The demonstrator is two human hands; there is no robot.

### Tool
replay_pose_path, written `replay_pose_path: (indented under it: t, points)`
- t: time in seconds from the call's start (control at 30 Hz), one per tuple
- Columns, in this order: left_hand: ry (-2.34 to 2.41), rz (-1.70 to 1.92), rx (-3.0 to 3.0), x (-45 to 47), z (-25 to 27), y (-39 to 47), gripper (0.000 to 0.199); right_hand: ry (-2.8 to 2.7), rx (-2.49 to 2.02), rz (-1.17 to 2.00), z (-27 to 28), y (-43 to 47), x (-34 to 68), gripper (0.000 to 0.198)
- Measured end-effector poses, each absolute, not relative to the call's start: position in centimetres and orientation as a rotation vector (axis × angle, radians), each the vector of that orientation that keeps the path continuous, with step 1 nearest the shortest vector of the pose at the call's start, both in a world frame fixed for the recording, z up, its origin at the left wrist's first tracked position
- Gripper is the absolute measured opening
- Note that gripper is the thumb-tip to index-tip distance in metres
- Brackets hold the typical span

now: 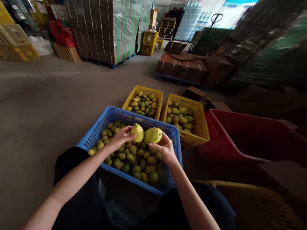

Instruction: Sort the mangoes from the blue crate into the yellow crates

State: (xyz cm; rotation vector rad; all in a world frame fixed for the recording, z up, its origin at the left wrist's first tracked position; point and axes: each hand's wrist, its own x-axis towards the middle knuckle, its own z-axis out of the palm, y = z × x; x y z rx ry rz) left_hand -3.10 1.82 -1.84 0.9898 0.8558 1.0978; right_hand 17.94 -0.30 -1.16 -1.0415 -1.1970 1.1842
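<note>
Gripping half-closed, left hand [124, 136] has a rounded lumpy fruit [137, 132], right hand [165, 148] an oval fruit [153, 135].

two hands [122, 138], two held fruits [153, 135]

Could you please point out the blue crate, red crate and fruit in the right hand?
Blue crate [130, 179], head view: near rim.
Red crate [216, 140], head view: outer wall.
Fruit [153, 136] in the right hand [167, 149], head view: its middle.
</note>
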Motion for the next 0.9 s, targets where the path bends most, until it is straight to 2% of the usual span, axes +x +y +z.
replay_pose_path:
  t: [0.2, 0.4, 0.5, 0.9]
  points:
    - [0.749, 0.961, 0.655, -3.6, -1.6, 1.8, 0.042, -0.959, -0.959, 1.473, -1.3, 0.5, 19.0, 0.061]
    - [0.786, 1.02, 0.527, -3.5, -2.0, 2.1, 0.018, -0.895, -0.93, 1.698, -1.4, 0.3, 18.7, 0.047]
    - [0.821, 1.062, 0.503, -3.2, -1.9, 1.8, 0.012, -0.839, -0.924, 1.771, -1.3, 0.0, 18.1, 0.038]
    - [0.828, 1.083, 0.561, -2.0, -2.6, 1.5, 0.033, -0.691, -0.882, 1.904, -2.2, -0.6, 16.8, 0.042]
